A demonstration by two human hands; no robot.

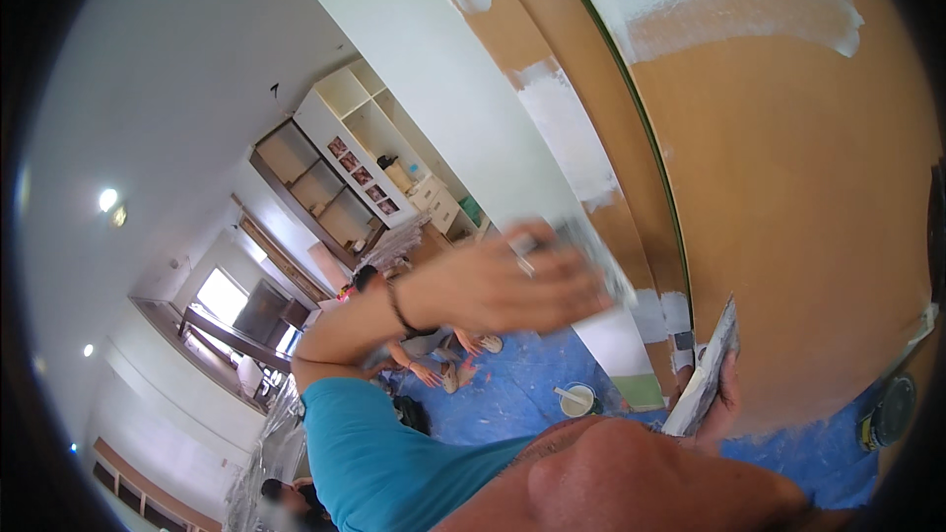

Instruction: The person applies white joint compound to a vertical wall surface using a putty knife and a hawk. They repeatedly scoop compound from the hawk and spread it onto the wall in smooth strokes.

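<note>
Far left, window [222, 296] in the background, then cabinet [350, 143] with shelves and drawers. Teal sleeve [394, 453] at lower left leads up to the left hand [483, 286], blurred, back of it toward the camera, dark band at the wrist, ring on one finger; its fingers grasp a pale flat tool [603, 271], just beside or against the wall edge. Blur and fingers hide most of that tool, so contact can't be told. Beyond the arm a crouching person [434, 366] is on the blue sheet [522, 374]; nearby, a tub [595, 402] of whitish stuff with a stick or handle poking out. Next, brown trim [512, 30] with white smears, some bare stretches. Right hand [726, 394], lower right of centre, grasps a plate [702, 386] coated in whitish filler, tilted, in front of the big brown board [788, 187]. Board has a broad white patch up top, mostly bare below. Dark can [890, 414] at far right. Step in hand looks like spreading filler along the wall edge and trim, partly covered so far. Next move probably calls for a flat, even stroke, then reloading from the plate, which should stay steady and close.
</note>
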